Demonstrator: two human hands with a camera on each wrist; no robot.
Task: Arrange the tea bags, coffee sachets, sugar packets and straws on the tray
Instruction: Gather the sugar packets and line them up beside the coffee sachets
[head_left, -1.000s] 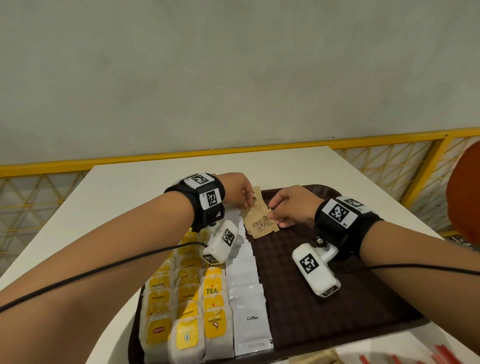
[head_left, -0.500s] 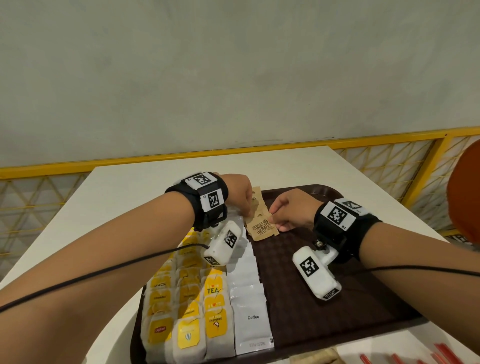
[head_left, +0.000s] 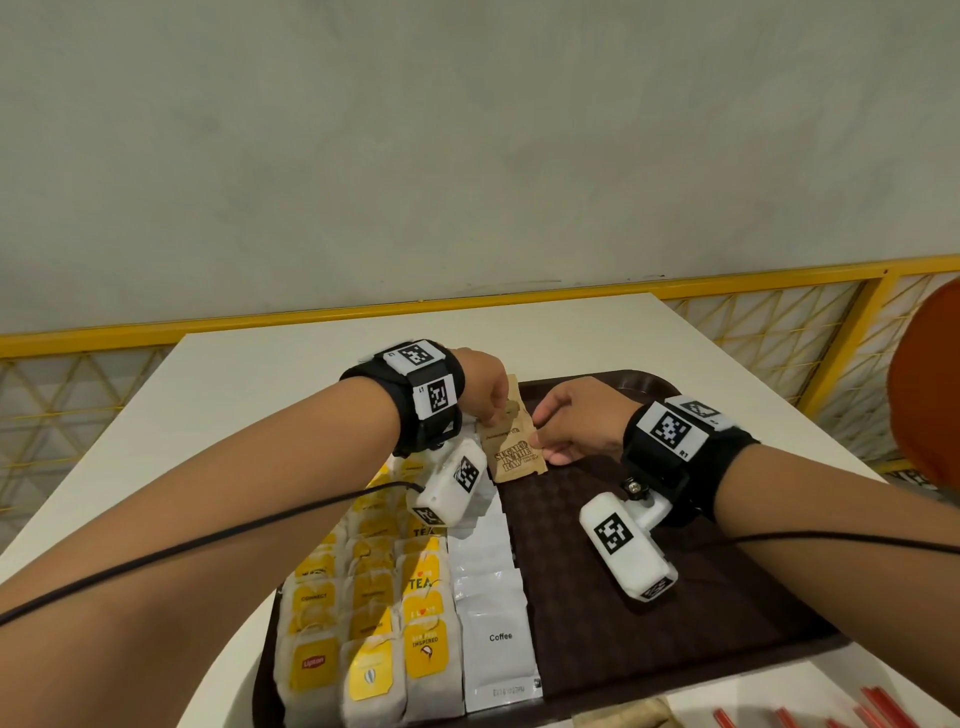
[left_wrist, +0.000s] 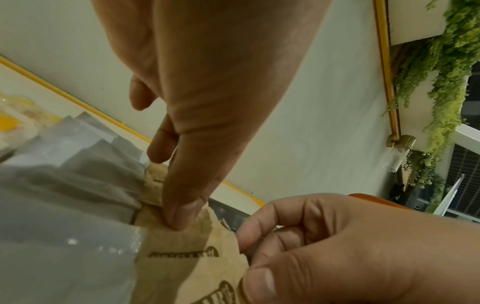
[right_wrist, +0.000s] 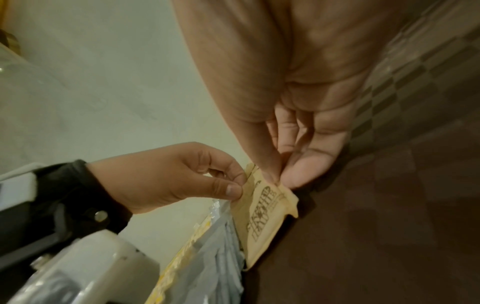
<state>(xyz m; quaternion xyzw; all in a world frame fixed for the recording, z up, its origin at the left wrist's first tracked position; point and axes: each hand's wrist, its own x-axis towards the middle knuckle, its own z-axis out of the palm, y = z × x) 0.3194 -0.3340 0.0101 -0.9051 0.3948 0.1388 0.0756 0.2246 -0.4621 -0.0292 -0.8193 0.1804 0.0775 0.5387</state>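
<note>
A dark brown tray (head_left: 649, 618) lies on the white table. Yellow-tagged tea bags (head_left: 374, 613) fill its left side in rows, and white coffee sachets (head_left: 493, 597) form a column beside them. Brown sugar packets (head_left: 511, 447) are held at the tray's far middle, right of the coffee column. My left hand (head_left: 491, 402) pinches their left edge between thumb and fingers (right_wrist: 231, 185). My right hand (head_left: 558, 423) pinches their right edge (right_wrist: 275, 174). Both pinches on the brown packets (left_wrist: 197, 251) also show in the left wrist view. Red straws (head_left: 841, 714) lie on the table at the bottom right.
The tray's right half shows bare chequered surface (head_left: 675, 571). A brown paper item (head_left: 618, 717) lies just below the tray's near edge. A yellow railing (head_left: 779, 275) runs behind the table along a grey wall. An orange object (head_left: 930, 395) stands at the right edge.
Both hands and the sugar packets have shifted slightly toward the far end of the tray, keeping their hold on the packets. The top packet lies a little lower against the tray.
</note>
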